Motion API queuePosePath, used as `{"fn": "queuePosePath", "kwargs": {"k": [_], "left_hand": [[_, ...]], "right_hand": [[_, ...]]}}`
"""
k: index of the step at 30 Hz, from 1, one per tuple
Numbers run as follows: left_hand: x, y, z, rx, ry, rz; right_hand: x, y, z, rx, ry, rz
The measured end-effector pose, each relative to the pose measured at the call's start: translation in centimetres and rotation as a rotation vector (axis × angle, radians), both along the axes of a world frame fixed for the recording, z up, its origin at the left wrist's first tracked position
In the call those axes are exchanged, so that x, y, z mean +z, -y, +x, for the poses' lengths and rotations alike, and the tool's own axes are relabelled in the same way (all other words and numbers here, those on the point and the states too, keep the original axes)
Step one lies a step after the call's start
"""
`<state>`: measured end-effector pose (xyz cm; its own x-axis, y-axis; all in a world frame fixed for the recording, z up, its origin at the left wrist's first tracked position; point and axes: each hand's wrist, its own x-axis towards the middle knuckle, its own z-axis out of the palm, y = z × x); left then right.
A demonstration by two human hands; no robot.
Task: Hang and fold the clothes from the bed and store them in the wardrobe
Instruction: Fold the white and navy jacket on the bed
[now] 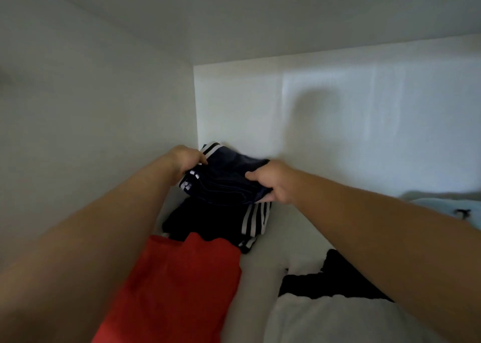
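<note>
Navy folded shorts (229,176) with white stripes sit at the back corner of the wardrobe shelf (281,254), above a black striped garment (216,220). The left hand (186,160) and right hand (276,181) each pinch one edge. Best lowered flat and square onto that black garment, then released together so the fold holds.

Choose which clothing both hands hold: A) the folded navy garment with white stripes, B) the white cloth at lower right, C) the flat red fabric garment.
A: the left hand and the right hand both grip the folded navy garment with white stripes.
</note>
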<state>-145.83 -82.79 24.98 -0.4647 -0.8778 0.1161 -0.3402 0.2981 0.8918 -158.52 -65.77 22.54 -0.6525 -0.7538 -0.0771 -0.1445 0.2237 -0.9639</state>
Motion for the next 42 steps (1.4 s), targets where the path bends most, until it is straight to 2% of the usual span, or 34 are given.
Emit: {"fn": "queuePosePath", "kwargs": {"k": [2,4,7,10,14,18,22,25,29,32,36,39,42], "left_hand": [[-1.5,1.8,0.5,0.102,0.178,-0.19],[-3.0,2.4,1.1,0.155,0.389,-0.411],[-4.8,2.0,1.4,-0.035,0.559,-0.505],[-5.2,0.8,1.5,-0.138,0.642,-0.56],[-3.6,-3.2,0.9,-0.202,0.536,-0.672],[-3.2,-10.5,0.4,-0.413,0.35,-0.702],[-4.6,-18.5,1.6,-0.656,0.269,-0.695],[-6.4,-23.3,3.5,-0.78,0.255,-0.814],[-8.0,-27.4,5.9,-0.806,0.235,-0.998],[-9.4,-28.1,6.8,-0.698,0.33,-0.914],[-11.0,-26.2,6.7,-0.446,0.472,-0.588],[-11.8,-25.4,6.4,-0.456,0.49,-0.404],[-12.5,-26.0,5.9,-0.494,0.5,-0.288]], "right_hand": [[-1.5,1.1,1.1,0.029,-0.121,0.187],[-2.6,1.5,1.9,0.07,-0.342,0.429],[-3.0,1.4,2.9,0.121,-0.538,0.566],[-1.9,0.1,3.7,0.121,-0.621,0.598],[0.3,-2.8,3.3,0.156,-0.739,0.662],[1.5,-7.4,1.7,0.146,-0.756,0.705],[1.3,-13.3,0.3,0.087,-0.775,0.651],[0.0,-17.7,-0.5,0.071,-0.721,0.696],[-1.4,-22.8,-1.1,0.018,-0.653,0.727],[-2.0,-26.4,-1.1,-0.053,-0.559,0.684],[-2.9,-30.7,-0.3,-0.071,-0.416,0.799],[-3.9,-32.6,0.5,-0.031,-0.275,0.836],[-4.9,-32.8,1.3,0.002,-0.125,0.647]]}}
